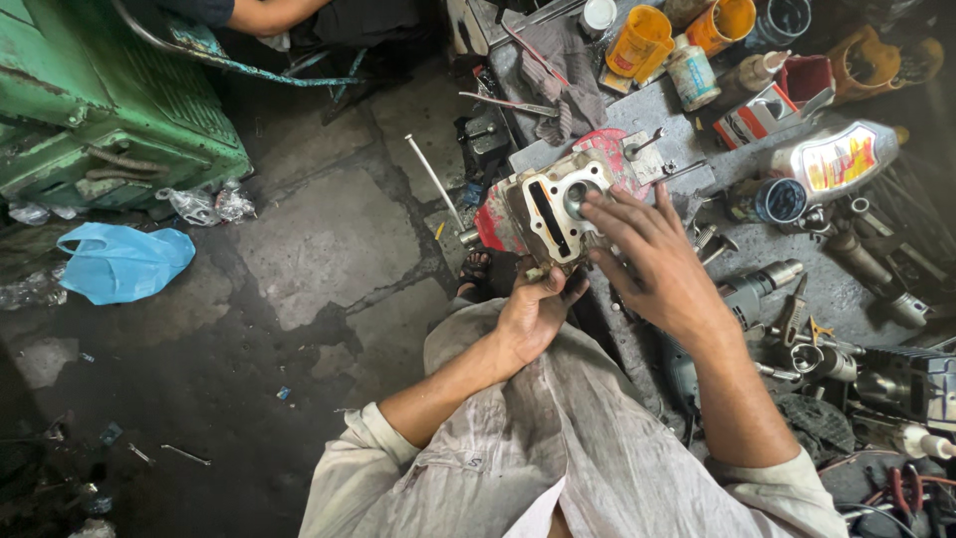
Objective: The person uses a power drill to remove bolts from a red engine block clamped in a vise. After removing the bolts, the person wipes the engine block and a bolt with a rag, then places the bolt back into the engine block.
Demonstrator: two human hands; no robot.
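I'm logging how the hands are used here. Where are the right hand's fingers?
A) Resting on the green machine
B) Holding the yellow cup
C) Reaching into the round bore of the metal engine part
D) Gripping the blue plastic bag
C: the right hand has its fingers at the round opening of the metal engine part, which the left hand supports from below.

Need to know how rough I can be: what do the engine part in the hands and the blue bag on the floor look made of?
Engine part: looks like cast metal, probably aluminium; dull grey, grimy, machined bore. Blue bag: thin plastic film; crumpled, slightly glossy.
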